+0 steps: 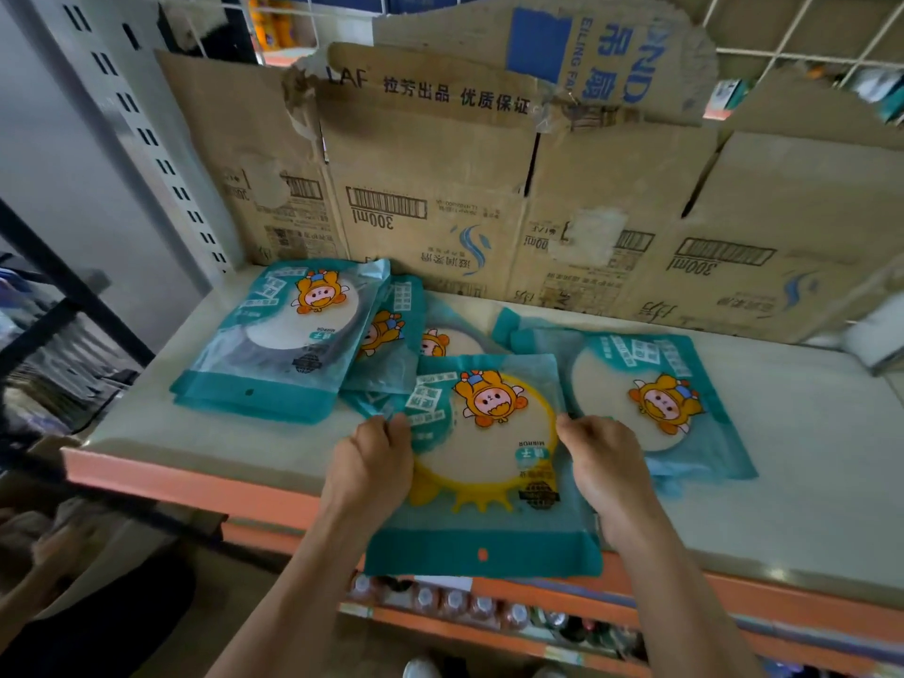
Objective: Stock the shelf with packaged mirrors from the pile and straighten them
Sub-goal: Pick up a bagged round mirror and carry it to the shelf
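Gripping teal packet (484, 452) marked "MIRROR"

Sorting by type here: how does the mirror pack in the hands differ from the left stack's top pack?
The held pack has a yellow rim; the stack's top pack a dark one. The held pack is gripped by the left hand and right hand and overhangs the front of the shelf; the stack's top pack lies untouched, back from the edge, turned askew. Both have teal wrappers and the same cartoon sticker.
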